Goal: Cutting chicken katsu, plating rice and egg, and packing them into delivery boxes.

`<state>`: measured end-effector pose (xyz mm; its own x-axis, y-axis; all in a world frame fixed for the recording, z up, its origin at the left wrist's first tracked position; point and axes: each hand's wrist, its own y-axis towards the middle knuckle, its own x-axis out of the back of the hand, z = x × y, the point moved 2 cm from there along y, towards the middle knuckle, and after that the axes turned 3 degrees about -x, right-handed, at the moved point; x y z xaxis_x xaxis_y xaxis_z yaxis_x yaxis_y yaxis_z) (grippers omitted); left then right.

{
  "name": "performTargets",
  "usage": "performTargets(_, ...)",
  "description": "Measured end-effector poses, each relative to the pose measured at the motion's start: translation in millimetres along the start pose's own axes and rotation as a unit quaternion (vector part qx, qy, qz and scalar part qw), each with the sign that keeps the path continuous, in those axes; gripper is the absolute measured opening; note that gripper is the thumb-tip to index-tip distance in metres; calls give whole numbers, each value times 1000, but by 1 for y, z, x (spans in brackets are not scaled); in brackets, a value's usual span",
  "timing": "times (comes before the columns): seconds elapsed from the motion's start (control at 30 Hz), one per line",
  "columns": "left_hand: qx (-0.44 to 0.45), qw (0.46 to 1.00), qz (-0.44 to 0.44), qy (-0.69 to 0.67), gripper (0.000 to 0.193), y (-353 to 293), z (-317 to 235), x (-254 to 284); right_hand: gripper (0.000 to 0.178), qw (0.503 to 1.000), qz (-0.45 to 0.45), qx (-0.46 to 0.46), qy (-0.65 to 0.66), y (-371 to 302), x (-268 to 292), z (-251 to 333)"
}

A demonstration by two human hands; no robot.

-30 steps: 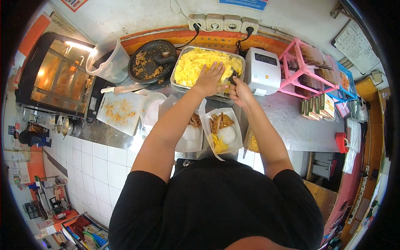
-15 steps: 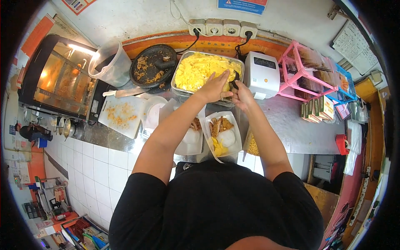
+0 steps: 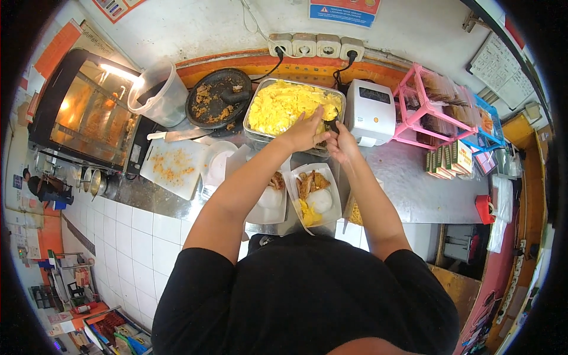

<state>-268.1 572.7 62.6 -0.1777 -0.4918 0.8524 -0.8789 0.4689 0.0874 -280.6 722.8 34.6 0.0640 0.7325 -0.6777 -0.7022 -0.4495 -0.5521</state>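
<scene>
A metal tray (image 3: 253,131) heaped with yellow scrambled egg (image 3: 284,105) stands at the back of the counter. My right hand (image 3: 342,145) is closed around a black spoon (image 3: 333,123) at the tray's right front corner, with egg at the spoon's far end. Beside it, my left hand (image 3: 304,134) reaches over the egg with fingers stretched out, near the spoon's load. Below my wrists sits a white takeaway box (image 3: 336,204) with rice, browned pieces of meat and some egg. Another white box (image 3: 267,214), partly behind my left forearm, also holds rice and meat.
Left of the tray are a dark stone mortar (image 3: 201,118), a clear bucket (image 3: 160,103), a knife (image 3: 171,135), a cutting board (image 3: 177,177) and a lit glass warmer (image 3: 89,112). Right stand a white printer (image 3: 371,106) and a pink rack (image 3: 417,118). A noodle box (image 3: 355,213) shows past my right forearm.
My left fingers have shifted slightly, and more egg shows at the spoon's far end. The right hand and spoon have moved a little toward me. The boxes stay put.
</scene>
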Motion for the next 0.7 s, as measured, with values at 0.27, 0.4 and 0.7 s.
performTargets(0.27,-8,994,-104,-33,94,-17,-3,25,45,993,35,-110,18,-39,24,-2)
performTargets(0.4,-34,981,-168,-92,92,-26,-14,47,40,996,32,-85,-1,-41,31,1)
performTargets(0.7,-8,961,-244,-133,98,-80,-17,70,23,995,-24,17,-97,-44,11,5)
